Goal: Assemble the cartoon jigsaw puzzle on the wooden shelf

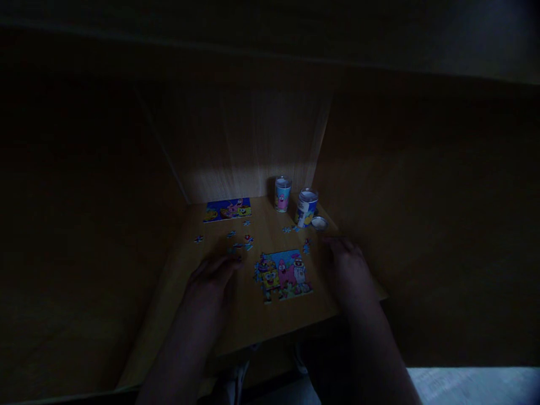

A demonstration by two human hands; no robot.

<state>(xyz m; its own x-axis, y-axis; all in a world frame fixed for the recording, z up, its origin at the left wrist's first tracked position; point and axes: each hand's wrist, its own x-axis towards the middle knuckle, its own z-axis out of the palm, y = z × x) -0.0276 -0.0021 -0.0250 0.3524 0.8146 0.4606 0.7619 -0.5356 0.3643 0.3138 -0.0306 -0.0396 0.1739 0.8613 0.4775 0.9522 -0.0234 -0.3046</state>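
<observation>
A partly joined cartoon puzzle (287, 275) lies on the wooden shelf board (253, 329) between my hands. My left hand (213, 278) is left of it, thumb and fingers closed around a small dark piece near the fingertips. On the right, my right hand (346, 261) rests by the board's right side, fingers bent; darkness hides whether anything is in them. Several loose pieces (242, 246) lie just beyond my left hand, and another loose piece (306, 246) sits above the puzzle's right corner.
At the back stand two printed cans, one pink and blue (282, 196), one white and blue (306, 209), with a round lid (319, 223) beside it. A second cartoon picture (228, 210) lies at back left. Wooden walls (253, 140) enclose the board.
</observation>
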